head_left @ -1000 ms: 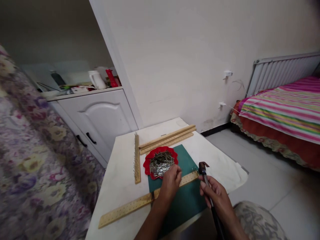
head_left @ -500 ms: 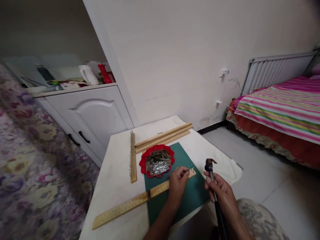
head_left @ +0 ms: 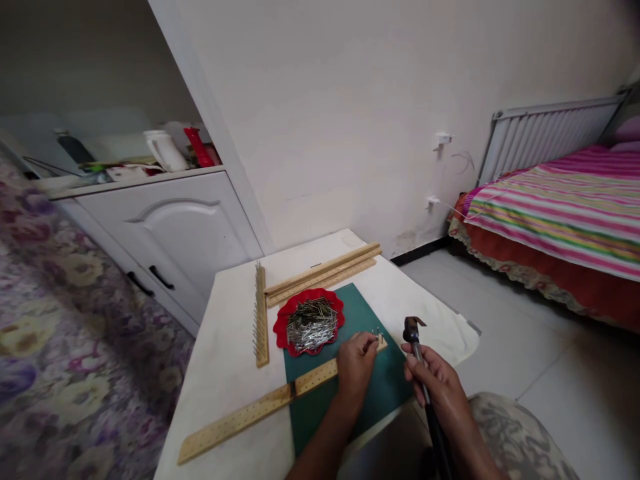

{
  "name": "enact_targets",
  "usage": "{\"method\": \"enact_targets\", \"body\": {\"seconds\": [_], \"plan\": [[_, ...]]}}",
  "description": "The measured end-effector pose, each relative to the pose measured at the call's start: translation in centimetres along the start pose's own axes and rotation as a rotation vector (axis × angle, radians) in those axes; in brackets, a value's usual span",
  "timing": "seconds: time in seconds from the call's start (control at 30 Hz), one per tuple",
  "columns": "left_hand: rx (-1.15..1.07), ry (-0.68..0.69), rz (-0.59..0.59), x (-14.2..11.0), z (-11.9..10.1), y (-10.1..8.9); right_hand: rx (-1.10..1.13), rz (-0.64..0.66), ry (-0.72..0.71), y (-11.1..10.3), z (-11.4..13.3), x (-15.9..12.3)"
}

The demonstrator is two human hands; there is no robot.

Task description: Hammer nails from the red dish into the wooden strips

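My right hand (head_left: pixel 437 380) is wrapped around the shaft of a claw hammer (head_left: pixel 414 333), its head up, just right of the green mat. My left hand (head_left: pixel 356 367) rests over a wooden strip (head_left: pixel 260 412) full of small holes, thumb and fingers pinched at its right end on what looks like a nail, mostly hidden. A few nails (head_left: pixel 381 335) stand upright in that end, beside the fingertips. Behind the left hand, a red scalloped dish (head_left: pixel 281 333) holds a heap of loose silver and darker nails (head_left: pixel 313 330).
The green mat (head_left: pixel 320 427) lies on a white-covered table (head_left: pixel 230 380). A strip with rows of nails (head_left: pixel 262 320) sits at the left, and more wooden strips (head_left: pixel 325 272) lie along the back. A white cabinet (head_left: pixel 180 233) stands left, a bed (head_left: pixel 560 200) right.
The whole view has shifted slightly, so things sit a little further left. Both hands keep nearly the same pose, the hammer still held up in the right one.
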State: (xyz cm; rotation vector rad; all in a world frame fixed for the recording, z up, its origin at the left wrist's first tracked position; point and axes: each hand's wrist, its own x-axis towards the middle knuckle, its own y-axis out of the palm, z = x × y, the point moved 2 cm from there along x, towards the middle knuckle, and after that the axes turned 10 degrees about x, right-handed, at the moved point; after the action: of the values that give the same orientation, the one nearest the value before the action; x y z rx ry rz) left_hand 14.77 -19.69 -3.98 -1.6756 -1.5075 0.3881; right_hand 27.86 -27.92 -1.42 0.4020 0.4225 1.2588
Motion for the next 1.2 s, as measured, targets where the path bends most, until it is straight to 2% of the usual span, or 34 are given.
{"method": "enact_targets", "body": {"seconds": [0.1, 0.27, 0.53, 0.8, 0.93, 1.2], "plan": [[0.028, 0.008, -0.009, 0.0, 0.0, 0.0, 0.032, 0.023, 0.0, 0.1, 0.1, -0.1], [0.049, 0.013, -0.012, 0.0, -0.1, 0.0, 0.095, 0.151, 0.077, 0.7, 0.0, -0.1], [0.063, 0.002, 0.007, 0.0, -0.3, -0.1, 0.039, 0.254, 0.101, 2.8, -0.1, 0.5], [0.035, -0.006, 0.013, 0.0, -0.5, -0.5, 0.031, 0.267, 0.085, 2.7, -0.8, 0.7], [0.072, -0.027, 0.014, 0.0, -0.3, -0.4, 0.03, 0.267, 0.124, 2.6, -1.0, 0.8], [0.027, -0.003, -0.03, -0.2, 0.1, 0.3, 0.113, 0.23, 0.064, 1.6, 0.0, 0.1]]}}
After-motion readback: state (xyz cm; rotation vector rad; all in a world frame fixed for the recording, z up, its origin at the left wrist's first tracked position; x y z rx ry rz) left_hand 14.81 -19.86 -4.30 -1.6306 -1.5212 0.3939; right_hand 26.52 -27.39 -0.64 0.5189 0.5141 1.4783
